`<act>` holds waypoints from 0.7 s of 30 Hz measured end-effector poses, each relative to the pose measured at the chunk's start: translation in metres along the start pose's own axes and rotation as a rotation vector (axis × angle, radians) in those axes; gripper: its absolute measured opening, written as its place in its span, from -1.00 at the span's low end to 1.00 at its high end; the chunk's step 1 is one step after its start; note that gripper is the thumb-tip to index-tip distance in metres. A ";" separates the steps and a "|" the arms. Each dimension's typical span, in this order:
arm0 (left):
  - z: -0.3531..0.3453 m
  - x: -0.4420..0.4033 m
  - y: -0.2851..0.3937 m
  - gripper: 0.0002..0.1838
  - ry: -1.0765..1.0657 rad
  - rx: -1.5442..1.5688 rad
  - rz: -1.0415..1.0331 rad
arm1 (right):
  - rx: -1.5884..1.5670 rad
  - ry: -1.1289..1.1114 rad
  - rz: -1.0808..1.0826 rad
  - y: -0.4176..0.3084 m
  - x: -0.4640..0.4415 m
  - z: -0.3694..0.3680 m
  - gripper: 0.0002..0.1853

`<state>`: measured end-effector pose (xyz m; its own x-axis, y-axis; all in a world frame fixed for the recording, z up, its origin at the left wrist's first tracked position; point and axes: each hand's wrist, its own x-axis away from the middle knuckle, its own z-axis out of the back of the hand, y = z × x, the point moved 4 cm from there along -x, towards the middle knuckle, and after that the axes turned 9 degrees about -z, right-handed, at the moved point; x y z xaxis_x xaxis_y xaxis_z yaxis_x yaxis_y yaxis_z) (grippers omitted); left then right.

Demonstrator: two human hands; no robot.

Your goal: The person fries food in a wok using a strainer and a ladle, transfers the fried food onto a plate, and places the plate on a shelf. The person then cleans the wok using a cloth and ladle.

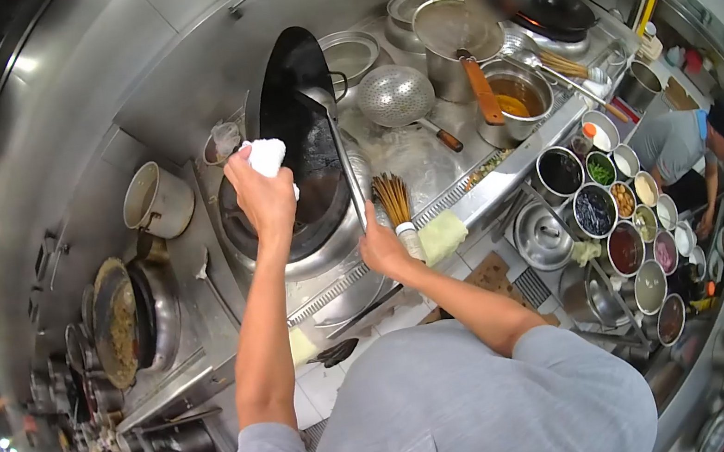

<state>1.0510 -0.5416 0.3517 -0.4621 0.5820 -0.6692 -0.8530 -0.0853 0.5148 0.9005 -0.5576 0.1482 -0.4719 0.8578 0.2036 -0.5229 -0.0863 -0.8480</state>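
A black wok (pixel 293 110) is tilted up steeply over the round stove ring (pixel 276 248). My left hand (pixel 262 194) is closed on a white cloth at the wok's left edge. The white cloth (pixel 266 155) is bunched in its fingers. Wrapped round the lower end of a long metal ladle handle (pixel 344 158) is my right hand (pixel 382 246). The ladle's head lies against the wok's inner face. A bamboo brush (pixel 393 201) stands just right of my right hand, beside a pale yellow cloth (pixel 443 236) on the counter's edge.
A perforated strainer (pixel 396 95) and a pot of brown liquid (pixel 515 97) sit to the right. Many ingredient bowls fill a rack (pixel 548 217) farther right, near a bending co-worker (pixel 673 144). At left are a dented pot (pixel 158 200) and another wok (pixel 155 313).
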 end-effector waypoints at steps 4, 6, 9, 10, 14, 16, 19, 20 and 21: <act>0.005 0.018 -0.060 -0.40 0.146 0.118 -0.040 | 0.143 -0.011 0.038 -0.001 -0.007 0.011 -0.16; 0.008 0.023 -0.107 -0.36 0.212 0.453 0.258 | 0.024 -0.013 0.089 0.018 -0.040 0.024 -0.17; 0.018 0.049 -0.173 -0.43 0.269 0.586 0.536 | -0.996 -0.478 -0.180 0.000 -0.043 0.069 -0.19; 0.019 0.062 -0.191 -0.48 0.259 0.546 0.624 | -1.131 -0.464 -0.224 0.000 -0.047 0.077 -0.21; 0.010 0.148 -0.227 -0.55 0.350 0.547 0.840 | -1.139 -0.364 -0.260 0.021 -0.121 0.113 -0.37; 0.000 0.173 -0.216 -0.61 0.400 0.618 0.910 | -0.935 -0.267 -0.185 0.023 -0.169 0.134 -0.82; -0.026 0.197 -0.227 -0.66 0.498 0.647 1.036 | -0.756 -0.233 -0.166 0.022 -0.246 0.147 -0.83; -0.042 0.202 -0.239 -0.65 0.513 0.626 1.055 | -0.751 -0.247 -0.141 0.014 -0.264 0.147 -0.83; -0.054 0.205 -0.245 -0.64 0.465 0.679 1.010 | -0.594 -0.149 -0.156 0.010 -0.278 0.146 -0.81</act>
<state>1.1525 -0.4448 0.0596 -0.9804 0.1567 0.1193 0.1479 0.1854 0.9715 0.9230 -0.8710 0.1542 -0.5385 0.7540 0.3762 -0.1302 0.3667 -0.9212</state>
